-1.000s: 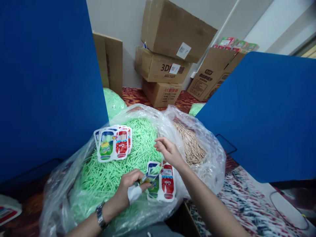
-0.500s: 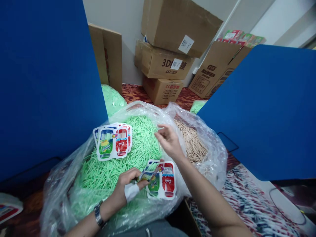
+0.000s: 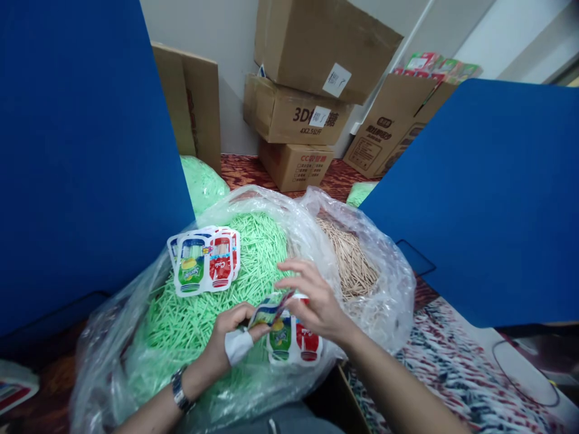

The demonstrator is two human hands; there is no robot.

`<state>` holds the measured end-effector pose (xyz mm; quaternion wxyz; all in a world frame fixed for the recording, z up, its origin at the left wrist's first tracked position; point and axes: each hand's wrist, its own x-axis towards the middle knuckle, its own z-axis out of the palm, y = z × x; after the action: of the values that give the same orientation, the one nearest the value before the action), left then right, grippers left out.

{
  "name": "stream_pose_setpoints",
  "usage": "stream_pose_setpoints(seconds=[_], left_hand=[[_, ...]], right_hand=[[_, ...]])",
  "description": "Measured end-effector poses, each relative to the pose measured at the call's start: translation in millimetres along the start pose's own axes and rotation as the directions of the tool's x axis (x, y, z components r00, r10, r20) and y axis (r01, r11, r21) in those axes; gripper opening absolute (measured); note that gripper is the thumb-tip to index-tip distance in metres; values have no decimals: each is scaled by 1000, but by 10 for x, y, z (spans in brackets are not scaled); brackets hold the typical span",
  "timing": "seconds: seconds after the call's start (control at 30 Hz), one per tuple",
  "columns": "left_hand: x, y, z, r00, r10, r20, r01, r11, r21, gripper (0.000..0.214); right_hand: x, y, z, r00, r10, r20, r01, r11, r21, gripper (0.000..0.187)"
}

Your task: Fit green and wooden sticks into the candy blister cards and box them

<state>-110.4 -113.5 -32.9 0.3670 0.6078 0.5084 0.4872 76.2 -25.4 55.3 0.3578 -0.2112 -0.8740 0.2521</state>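
Note:
My left hand (image 3: 231,337), with a white bandage on the thumb and a watch on the wrist, pinches a printed bottle-shaped packet (image 3: 266,312) above a heap of green sticks (image 3: 212,304) in a clear plastic bag. My right hand (image 3: 312,296) hovers over that packet's upper edge with fingers spread, touching or nearly touching it. Under my hands lies a small stack of packets (image 3: 292,343) showing green and red bottle prints. A second stack of the same packets (image 3: 203,260) rests on the green sticks further left.
A second clear bag of tan sticks (image 3: 350,259) sits to the right. Blue panels (image 3: 85,150) (image 3: 488,199) stand on both sides. Cardboard boxes (image 3: 312,78) are stacked against the far wall, and more bags of green sticks (image 3: 201,181) lie behind.
My right hand came down and toward me from above the green sticks to the packet held in my left hand. The left hand kept its pinch on the packet.

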Motion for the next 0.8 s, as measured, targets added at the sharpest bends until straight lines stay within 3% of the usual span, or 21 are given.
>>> stream_pose_setpoints(seconds=[0.1, 0.17, 0.23, 0.37, 0.5, 0.6, 0.7, 0.8], left_hand=[[3, -9, 0, 995, -97, -2, 97, 989, -110, 18], [9, -27, 14, 987, -163, 8, 161, 965, -207, 15], [26, -48, 26, 977, -207, -53, 179, 928, -325, 22], [83, -60, 9, 950, -237, -201, 129, 889, -440, 18], [130, -18, -40, 958, -196, -212, 86, 895, -438, 23], [151, 24, -47, 951, -188, -244, 60, 890, -452, 22], [165, 56, -39, 968, -198, -154, 133, 926, -354, 45], [162, 97, -47, 977, -214, -18, 203, 948, -244, 25]], right_hand=[[-85, 211, -37, 967, 249, 47, -254, 955, 153, 44], [-152, 319, 9, 919, 367, 141, -393, 872, 293, 37], [-204, 367, 82, 886, 451, 106, -456, 805, 380, 22], [-228, 333, 162, 872, 487, -46, -429, 807, 405, 16], [-198, 281, 164, 868, 474, -148, -401, 844, 356, 12], [-176, 259, 184, 882, 449, -143, -379, 857, 350, 11], [-161, 243, 222, 882, 444, -158, -366, 856, 364, 10], [-159, 227, 262, 891, 430, -146, -358, 863, 355, 10]])
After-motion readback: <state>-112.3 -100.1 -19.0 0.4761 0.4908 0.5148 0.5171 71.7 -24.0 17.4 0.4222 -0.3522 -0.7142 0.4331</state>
